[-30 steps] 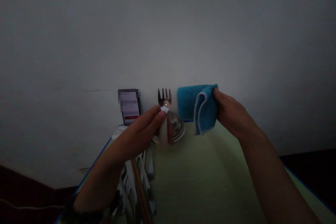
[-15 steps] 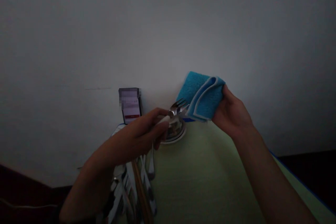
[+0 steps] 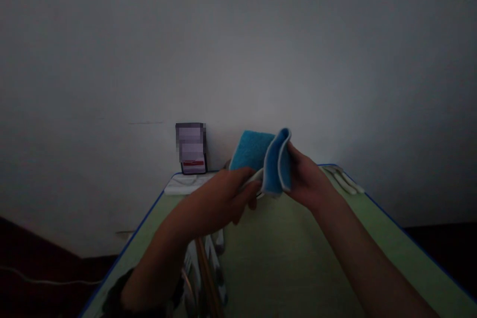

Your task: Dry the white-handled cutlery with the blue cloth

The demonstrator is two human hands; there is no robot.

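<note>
In the middle of the view, my left hand is closed round the pale handle of a fork. The fork's head is hidden by a folded blue towel with a light edge. My right hand grips that towel from the right, its fingers mostly behind the cloth, which is folded about the fork. Below my left forearm lie several pieces of metal cutlery and brown wooden chopsticks, partly covered by the arm.
A phone leans upright against the wall behind a white flat object. Pieces of cutlery with pale handles lie at the table's far right corner. The green table has a blue edge. Behind my hands a dish is mostly hidden.
The towel has come left and down and now covers the fork's tines, which showed before. My left hand has shifted slightly right. The view has shifted, revealing the cutlery at right.
</note>
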